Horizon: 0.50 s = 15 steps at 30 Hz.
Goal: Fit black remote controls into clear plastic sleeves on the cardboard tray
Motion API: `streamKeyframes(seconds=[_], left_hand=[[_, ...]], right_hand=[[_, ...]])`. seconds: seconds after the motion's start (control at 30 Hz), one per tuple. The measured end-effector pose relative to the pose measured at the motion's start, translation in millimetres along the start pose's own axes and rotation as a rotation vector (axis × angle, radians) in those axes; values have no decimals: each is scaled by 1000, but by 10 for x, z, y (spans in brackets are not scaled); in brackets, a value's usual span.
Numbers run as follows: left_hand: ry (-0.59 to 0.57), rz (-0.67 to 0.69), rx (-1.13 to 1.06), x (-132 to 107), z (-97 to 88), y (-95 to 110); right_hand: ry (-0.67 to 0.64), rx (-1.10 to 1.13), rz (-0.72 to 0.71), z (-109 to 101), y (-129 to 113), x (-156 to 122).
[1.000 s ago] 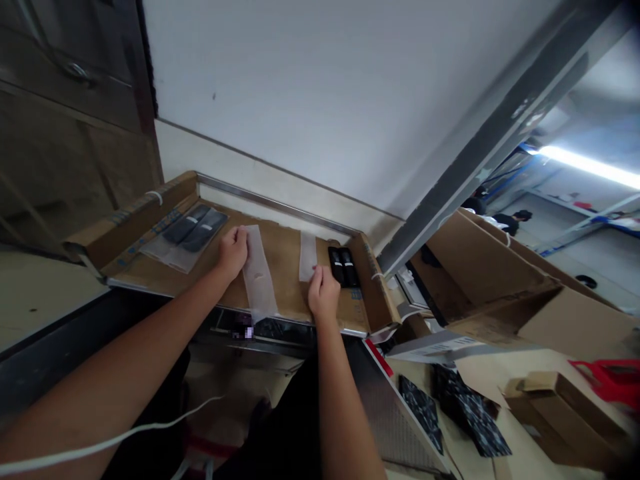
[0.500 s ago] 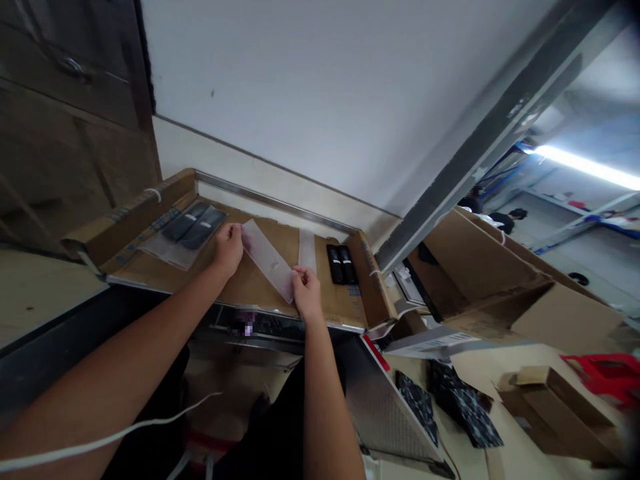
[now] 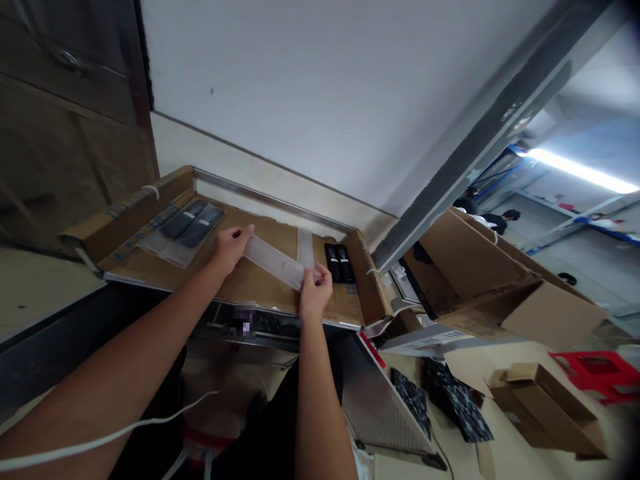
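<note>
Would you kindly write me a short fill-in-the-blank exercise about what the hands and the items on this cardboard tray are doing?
1. The left hand and right hand hold the two ends of one clear plastic ____.
2. Right of the right hand lie ____ bare black remotes.
3. The bagged remotes lie on the ____ side of the cardboard tray.

Missing words: bag; two; left

We cannot read the blurred patch (image 3: pixel 245 319) on the dark strip below the cardboard tray (image 3: pixel 260 293). Our left hand (image 3: pixel 229 245) covers one end of the clear bag (image 3: pixel 275 262), and our right hand (image 3: pixel 316 291) covers the other. The people (image 3: pixel 493 217) far off at right are too small to make out. The white cord (image 3: pixel 100 440) runs off the left edge.
</note>
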<state>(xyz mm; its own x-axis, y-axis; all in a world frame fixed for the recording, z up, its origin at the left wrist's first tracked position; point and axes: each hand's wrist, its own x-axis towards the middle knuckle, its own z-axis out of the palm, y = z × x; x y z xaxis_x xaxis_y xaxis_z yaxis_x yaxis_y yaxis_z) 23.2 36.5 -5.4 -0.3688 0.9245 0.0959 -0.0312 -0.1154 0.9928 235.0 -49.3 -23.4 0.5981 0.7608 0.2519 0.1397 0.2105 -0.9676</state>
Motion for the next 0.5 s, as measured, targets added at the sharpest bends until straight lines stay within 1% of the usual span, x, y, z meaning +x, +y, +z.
streamKeyframes(seconds=[0.1, 0.2, 0.27, 0.37, 0.5], left_hand=[[36, 65, 16, 33, -1, -60], [82, 209, 96, 55, -27, -73], [122, 268, 147, 55, -55, -51], [149, 271, 183, 49, -92, -14], [162, 271, 181, 65, -106, -21]], right_hand=[[25, -137, -48, -1, 8, 16], [55, -267, -86, 5, -29, 23], [51, -334, -83, 11, -64, 17], [14, -386, -86, 12, -84, 8], [-70, -314, -104, -10, 3, 44]])
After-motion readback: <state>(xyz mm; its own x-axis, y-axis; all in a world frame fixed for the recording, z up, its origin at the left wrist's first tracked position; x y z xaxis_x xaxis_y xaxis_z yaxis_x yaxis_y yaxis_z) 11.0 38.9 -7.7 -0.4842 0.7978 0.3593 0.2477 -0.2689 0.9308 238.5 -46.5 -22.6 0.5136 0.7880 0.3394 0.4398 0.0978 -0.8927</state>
